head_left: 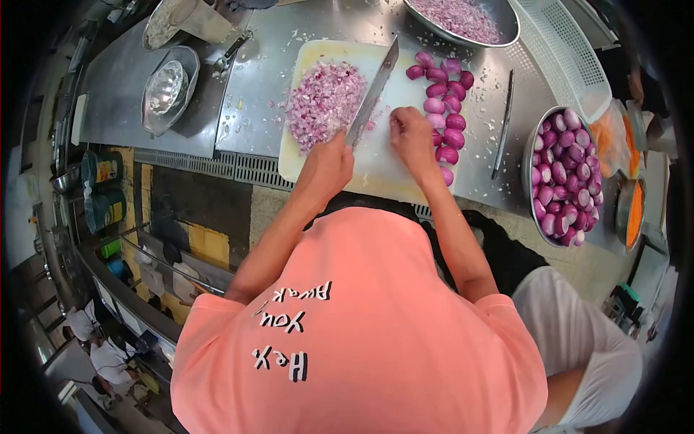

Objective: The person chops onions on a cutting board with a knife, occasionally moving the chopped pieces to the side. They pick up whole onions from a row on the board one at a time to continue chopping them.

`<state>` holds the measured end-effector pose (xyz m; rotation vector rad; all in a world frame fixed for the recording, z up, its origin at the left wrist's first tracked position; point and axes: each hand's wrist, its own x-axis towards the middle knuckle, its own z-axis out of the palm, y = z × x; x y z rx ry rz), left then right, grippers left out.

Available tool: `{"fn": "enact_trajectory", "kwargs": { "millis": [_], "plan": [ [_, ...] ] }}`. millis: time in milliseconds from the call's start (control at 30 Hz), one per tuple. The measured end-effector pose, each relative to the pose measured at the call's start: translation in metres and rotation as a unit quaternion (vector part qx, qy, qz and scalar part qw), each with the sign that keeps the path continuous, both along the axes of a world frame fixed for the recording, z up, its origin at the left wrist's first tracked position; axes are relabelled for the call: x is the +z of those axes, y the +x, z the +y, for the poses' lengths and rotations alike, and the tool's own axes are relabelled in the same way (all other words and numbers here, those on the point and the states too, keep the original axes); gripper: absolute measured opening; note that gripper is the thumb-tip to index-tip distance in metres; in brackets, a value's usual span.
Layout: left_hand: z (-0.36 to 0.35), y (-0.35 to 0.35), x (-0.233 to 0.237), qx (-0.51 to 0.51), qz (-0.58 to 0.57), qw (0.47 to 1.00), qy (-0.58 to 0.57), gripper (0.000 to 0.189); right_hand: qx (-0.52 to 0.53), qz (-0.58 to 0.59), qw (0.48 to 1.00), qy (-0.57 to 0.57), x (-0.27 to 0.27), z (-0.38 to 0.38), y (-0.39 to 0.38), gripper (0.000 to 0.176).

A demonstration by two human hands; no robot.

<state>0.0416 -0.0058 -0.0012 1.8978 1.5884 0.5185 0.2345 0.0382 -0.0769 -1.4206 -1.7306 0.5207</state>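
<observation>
Head view: gripping stiff kitchen knife (376, 90) with left hand (325, 168); curling right hand (414, 141) near peeled red onions (454, 138), hold unclear; judging onions firm, slippery, best pinched around rounded sides

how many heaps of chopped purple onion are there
2. One heap is on the cutting board, left of the knife; the other is in the metal bowl beyond the board, partly cut off by the picture's edge.

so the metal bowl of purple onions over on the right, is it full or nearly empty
The bowl is full: purple onions reach its rim, with no bottom showing.
</observation>
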Motion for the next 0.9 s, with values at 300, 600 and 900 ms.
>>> {"fn": "enact_trajectory", "kwargs": {
  "millis": [300,600,900],
  "plan": [
    [-0.029,-0.052,-0.022,0.023,-0.044,0.994,-0.098,0.017,-0.083,-0.056,0.995,0.005,0.015,0.032,0.050,0.015],
    [-0.040,-0.048,-0.025,0.012,-0.061,0.994,-0.095,0.019,0.005,-0.207,0.977,0.053,0.002,0.096,0.049,0.025],
    [-0.014,-0.041,0.002,0.042,-0.024,0.998,-0.044,0.018,0.090,-0.162,0.982,-0.034,0.007,0.052,0.012,0.010]
  ]
}}
